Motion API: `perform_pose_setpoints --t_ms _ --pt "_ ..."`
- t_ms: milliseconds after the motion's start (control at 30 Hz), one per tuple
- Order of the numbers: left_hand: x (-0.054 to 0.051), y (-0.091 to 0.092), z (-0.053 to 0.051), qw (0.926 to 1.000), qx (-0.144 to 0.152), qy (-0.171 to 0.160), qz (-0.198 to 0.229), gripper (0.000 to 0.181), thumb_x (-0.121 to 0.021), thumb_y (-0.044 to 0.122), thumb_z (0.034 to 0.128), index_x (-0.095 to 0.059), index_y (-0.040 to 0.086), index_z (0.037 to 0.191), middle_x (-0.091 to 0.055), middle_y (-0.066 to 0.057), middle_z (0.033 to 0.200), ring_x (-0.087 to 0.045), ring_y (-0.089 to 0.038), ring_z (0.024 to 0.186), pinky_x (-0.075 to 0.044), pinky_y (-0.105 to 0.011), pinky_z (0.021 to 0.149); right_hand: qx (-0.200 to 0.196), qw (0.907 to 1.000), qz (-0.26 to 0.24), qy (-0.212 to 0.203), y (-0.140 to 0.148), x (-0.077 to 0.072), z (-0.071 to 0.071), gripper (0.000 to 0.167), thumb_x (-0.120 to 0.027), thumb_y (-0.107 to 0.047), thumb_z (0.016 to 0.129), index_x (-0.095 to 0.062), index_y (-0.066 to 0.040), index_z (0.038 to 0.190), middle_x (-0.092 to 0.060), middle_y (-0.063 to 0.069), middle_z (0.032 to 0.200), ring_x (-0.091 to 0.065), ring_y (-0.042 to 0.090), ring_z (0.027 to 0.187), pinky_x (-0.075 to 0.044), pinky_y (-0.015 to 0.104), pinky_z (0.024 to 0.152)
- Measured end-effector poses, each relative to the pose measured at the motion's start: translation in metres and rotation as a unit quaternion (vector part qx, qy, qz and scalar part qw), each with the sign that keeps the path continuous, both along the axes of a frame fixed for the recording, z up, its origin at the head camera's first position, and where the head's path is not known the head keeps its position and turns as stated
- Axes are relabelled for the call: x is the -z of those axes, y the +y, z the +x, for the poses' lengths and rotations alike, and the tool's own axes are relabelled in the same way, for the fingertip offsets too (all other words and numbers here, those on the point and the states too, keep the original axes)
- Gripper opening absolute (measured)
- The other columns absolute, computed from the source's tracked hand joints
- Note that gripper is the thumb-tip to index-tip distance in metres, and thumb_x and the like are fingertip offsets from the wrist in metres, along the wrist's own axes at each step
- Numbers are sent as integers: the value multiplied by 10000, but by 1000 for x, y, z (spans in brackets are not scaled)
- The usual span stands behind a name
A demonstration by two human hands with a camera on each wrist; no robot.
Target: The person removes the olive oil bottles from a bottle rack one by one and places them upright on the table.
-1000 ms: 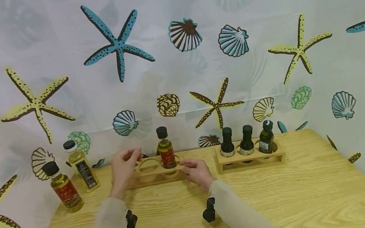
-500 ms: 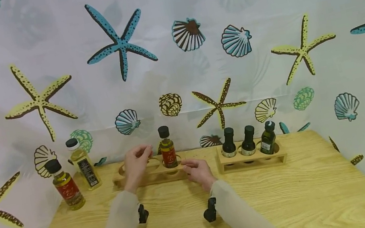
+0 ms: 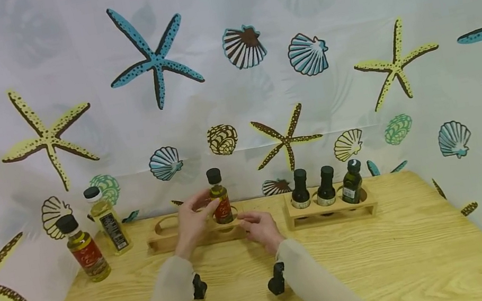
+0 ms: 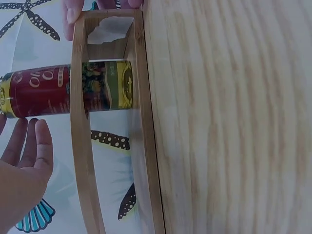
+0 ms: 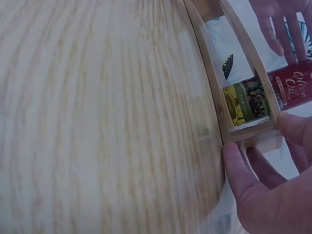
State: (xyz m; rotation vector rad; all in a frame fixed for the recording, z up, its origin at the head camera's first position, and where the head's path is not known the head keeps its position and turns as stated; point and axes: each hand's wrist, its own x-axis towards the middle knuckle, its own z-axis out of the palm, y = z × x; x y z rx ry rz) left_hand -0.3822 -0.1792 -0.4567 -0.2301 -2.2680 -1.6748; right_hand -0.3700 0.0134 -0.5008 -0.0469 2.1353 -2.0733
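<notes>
One bottle, the olive oil (image 3: 224, 208), stands up in the hole at the right end of the long rack (image 3: 163, 245). Its bottom goes down into the rack, and its black cap is up top. The left hand (image 3: 193, 223) is over the rack, with its fingers and thumb apart around the olive oil. I can't tell if they touch it. The right hand (image 3: 262, 228) pinches the right end of the rack with its thumb and fingers.

To the left of the rack are a yellow bottle (image 3: 111, 226) and, closer to the person, a red bottle (image 3: 87, 255). To the right of the rack is a stand (image 3: 328, 208) with three dark bottles (image 3: 326, 186) in it. Under the rack is the wooden desk (image 3: 387, 264). Behind the rack hangs a white cloth (image 3: 213, 101) with starfish and shells on it.
</notes>
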Motion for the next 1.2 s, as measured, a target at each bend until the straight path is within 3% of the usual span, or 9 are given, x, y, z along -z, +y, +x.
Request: perform_pose_setpoints --t_ms 133,300,700,967,1200 --pt "0 9 -1 9999 59 -28 76 565 -778 327 852 -599 113 1344 -636 -120 1282 -587 -279 1171 -490 -454 976 40 10000 -21 -22 1 0 0 267 -607 -157 982 -698 -142 1233 -635 105 1273 -609 290 1170 -542 445 909" --pt "2 14 -3 9999 -94 -60 126 579 -768 218 869 -549 101 1392 -621 -166 1287 -577 -313 1182 -474 -484 1004 -35 10000 -28 15 -1 -1 0 280 -609 -158 981 -690 -130 1248 -631 112 1284 -607 300 1179 -537 451 921" --pt "0 21 -6 9997 -31 -192 116 571 -741 190 892 -521 130 1416 -600 -158 1323 -556 -305 1223 -467 -485 1009 19 10000 -31 81 -1 2 -2 319 -591 -126 987 -645 -60 1294 -608 161 1308 -579 376 1197 -512 506 943" --pt "0 24 -8 9998 -67 -163 38 511 -735 142 892 -552 135 1369 -617 -151 1290 -573 -306 1196 -481 -494 995 61 9999 20 121 0 1 0 276 -617 -155 976 -694 -126 1240 -645 101 1258 -637 320 1018 -543 341 742" --pt "0 25 -8 9994 12 -350 84 564 -719 132 903 -504 162 1423 -584 -155 1334 -559 -332 1217 -478 -523 995 109 9998 50 135 0 -1 1 263 -626 -165 971 -708 -143 1220 -655 95 1249 -637 309 1071 -550 340 775"
